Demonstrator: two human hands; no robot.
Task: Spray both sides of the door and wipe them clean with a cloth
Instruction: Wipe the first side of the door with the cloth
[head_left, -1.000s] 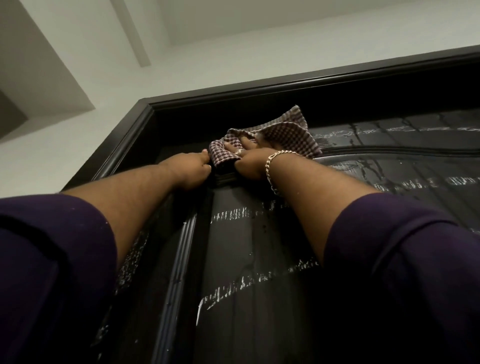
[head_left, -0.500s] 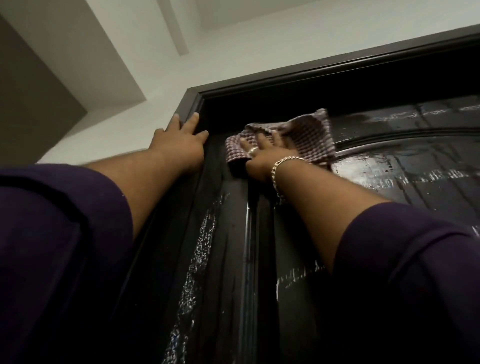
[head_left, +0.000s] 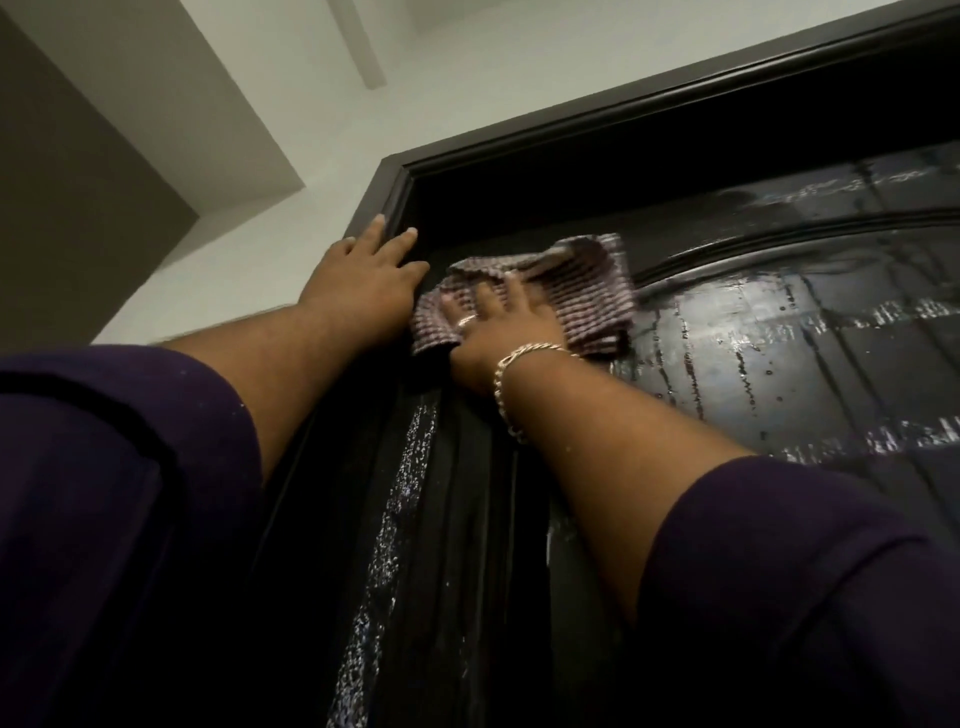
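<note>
At the far left a dark purple sleeve (head_left: 104, 493) fills the lower corner, and above it pale wall (head_left: 260, 119) and ceiling slope away. The left hand (head_left: 363, 286) lies flat with its fingers straight and slightly spread, resting on the upper left corner of the dark door frame (head_left: 623, 98). Just beside it, almost touching, the right hand (head_left: 498, 332) presses its straight fingers onto a checked cloth (head_left: 587, 291), which lies bunched against the top left part of the black door (head_left: 779, 374). A chain bracelet (head_left: 511, 374) circles that wrist. Farther right, the door's glossy raised panel shows wet streaks and runs, and white speckled residue trails down the moulding below the hands.
</note>
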